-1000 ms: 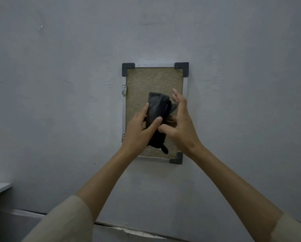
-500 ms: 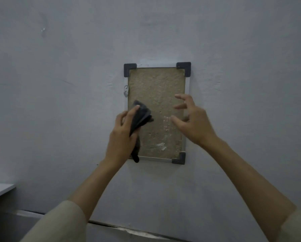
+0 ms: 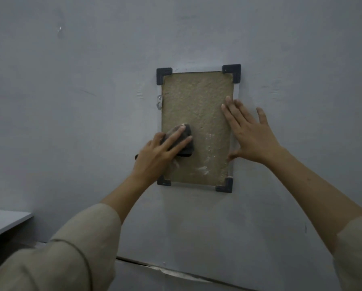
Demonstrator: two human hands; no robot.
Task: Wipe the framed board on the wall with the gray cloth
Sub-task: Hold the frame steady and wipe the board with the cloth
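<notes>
A tan cork-like framed board with a thin metal frame and dark corner caps hangs on the grey wall. My left hand presses the bunched dark gray cloth flat against the board's lower left area, fingers spread over it. My right hand lies flat and open against the board's right edge, fingers partly on the frame and partly on the wall. Pale scuff marks show on the board's lower right.
A metal hanger bracket sits on the frame's left side. A white shelf or table corner juts in at the lower left. A cracked ledge runs along the wall's base.
My left hand took the cloth alone and pressed it onto the board's lower left. My right hand let go of the cloth and moved right, flattening against the frame's right edge.
</notes>
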